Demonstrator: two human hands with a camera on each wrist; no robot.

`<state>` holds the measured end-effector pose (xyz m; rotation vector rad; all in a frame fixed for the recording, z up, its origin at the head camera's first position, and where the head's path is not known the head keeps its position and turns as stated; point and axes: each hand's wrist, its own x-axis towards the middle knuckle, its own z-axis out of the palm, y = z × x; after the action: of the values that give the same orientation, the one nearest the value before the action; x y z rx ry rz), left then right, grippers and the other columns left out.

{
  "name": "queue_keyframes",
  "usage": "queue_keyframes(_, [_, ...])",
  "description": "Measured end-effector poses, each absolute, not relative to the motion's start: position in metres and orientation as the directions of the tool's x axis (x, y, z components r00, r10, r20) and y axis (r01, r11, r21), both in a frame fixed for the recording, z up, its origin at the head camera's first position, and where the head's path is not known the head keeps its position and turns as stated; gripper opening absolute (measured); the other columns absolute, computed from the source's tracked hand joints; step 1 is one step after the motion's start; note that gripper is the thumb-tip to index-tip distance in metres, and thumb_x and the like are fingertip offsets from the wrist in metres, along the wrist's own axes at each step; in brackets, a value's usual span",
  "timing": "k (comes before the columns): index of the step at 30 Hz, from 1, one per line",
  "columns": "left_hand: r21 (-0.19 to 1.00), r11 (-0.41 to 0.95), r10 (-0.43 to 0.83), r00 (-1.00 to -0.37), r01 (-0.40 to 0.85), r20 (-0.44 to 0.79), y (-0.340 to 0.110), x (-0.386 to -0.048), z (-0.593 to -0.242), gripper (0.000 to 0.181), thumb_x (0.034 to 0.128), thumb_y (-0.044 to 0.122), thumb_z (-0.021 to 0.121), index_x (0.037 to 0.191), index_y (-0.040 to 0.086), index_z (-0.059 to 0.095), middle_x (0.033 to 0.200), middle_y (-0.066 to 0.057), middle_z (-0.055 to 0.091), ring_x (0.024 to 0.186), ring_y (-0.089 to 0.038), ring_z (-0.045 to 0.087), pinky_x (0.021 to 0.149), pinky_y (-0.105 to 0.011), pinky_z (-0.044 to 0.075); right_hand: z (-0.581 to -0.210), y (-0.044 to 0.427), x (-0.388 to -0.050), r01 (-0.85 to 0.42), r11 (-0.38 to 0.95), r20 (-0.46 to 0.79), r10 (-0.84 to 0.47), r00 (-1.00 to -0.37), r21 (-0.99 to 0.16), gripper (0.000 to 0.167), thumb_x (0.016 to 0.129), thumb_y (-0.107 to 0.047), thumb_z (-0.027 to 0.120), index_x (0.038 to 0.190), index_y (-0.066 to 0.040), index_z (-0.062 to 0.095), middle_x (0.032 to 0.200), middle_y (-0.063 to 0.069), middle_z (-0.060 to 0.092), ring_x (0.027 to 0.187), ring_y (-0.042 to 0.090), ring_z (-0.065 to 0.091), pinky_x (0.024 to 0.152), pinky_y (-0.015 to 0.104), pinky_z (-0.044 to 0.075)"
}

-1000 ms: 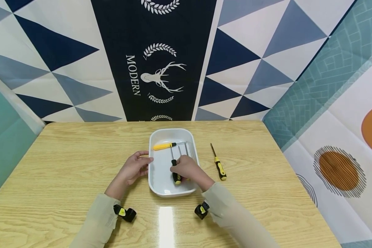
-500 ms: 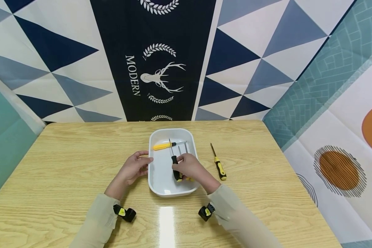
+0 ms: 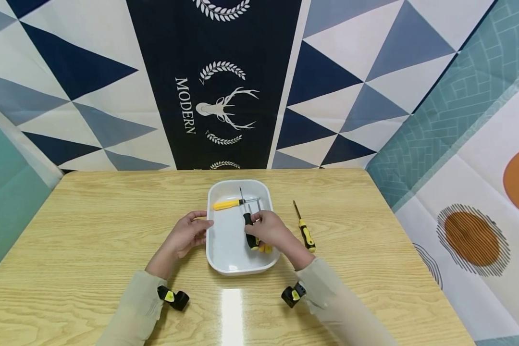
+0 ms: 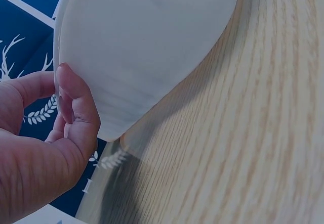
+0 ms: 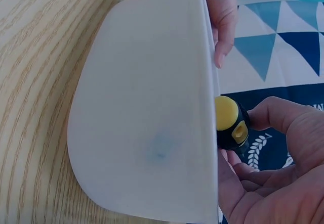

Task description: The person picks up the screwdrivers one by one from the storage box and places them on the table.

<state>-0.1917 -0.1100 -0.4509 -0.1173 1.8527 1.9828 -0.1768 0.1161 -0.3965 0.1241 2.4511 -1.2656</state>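
Note:
A white plastic tray [image 3: 227, 242] stands on the table. My left hand [image 3: 190, 234] grips its left rim, thumb over the edge and fingers along the outer wall [image 4: 142, 37]. Inside the tray's right half, my right hand [image 3: 271, 230] holds a black-and-yellow screwdriver [image 3: 251, 238] by its handle, shaft pointing away. The yellow butt of that handle [image 5: 227, 114] shows just past the rim in the right wrist view. A yellow-handled screwdriver [image 3: 227, 204] lies crosswise at the tray's far end. More yellow handles [image 3: 266, 249] are partly hidden under my right hand.
Right of the tray, another yellow-and-black screwdriver [image 3: 306, 234] lies on the wooden table [image 3: 112, 216]. A patterned cloth [image 3: 225, 86] hangs behind the table's far edge. Small black cameras are strapped at both wrists.
My right hand has shifted right and slightly away from me with the black-and-yellow screwdriver, uncovering more of the yellow handles. The left hand and the tray have stayed put.

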Motion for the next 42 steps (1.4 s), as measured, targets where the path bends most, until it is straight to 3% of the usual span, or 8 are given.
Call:
queue_keyframes(6, [0.934,-0.005,0.241,-0.907,-0.358,-0.346,-0.11,-0.191,-0.45,0.053,0.0919,0.016,0.057,0.137,0.002,0.034,0.092,-0.004,0.06,0.072,-0.011,0.054,0.063,-0.022,0.051,-0.394,0.119,-0.175,0.265,0.551,-0.368,-0.083,-0.926,-0.791,0.038,0.085,-0.018,0.063,0.118,0.0,0.055,0.084,0.007,0.056,0.069,0.016,0.055,0.06,0.034,0.055])
queue_keyframes(28, [0.934,-0.013,0.244,-0.907,-0.357,-0.343,-0.11,-0.193,-0.451,0.054,0.092,0.015,0.057,0.138,0.0,0.032,0.092,-0.004,0.06,0.072,-0.011,0.054,0.064,-0.023,0.051,-0.391,0.128,-0.173,0.291,0.51,-0.357,-0.035,-0.933,-0.81,0.036,0.085,-0.021,0.066,0.115,-0.002,0.059,0.098,0.009,0.059,0.076,0.016,0.057,0.06,0.029,0.055])
queue_keyframes(42, [0.934,-0.007,0.242,-0.907,-0.357,-0.345,-0.11,-0.192,-0.45,0.054,0.0925,0.016,0.057,0.138,0.001,0.033,0.094,-0.004,0.061,0.075,-0.012,0.056,0.065,-0.023,0.052,-0.385,0.137,-0.17,0.29,0.489,-0.349,-0.032,-0.937,-0.822,0.033,0.085,-0.021,0.066,0.113,-0.004,0.059,0.091,0.006,0.057,0.073,0.015,0.056,0.06,0.03,0.055])
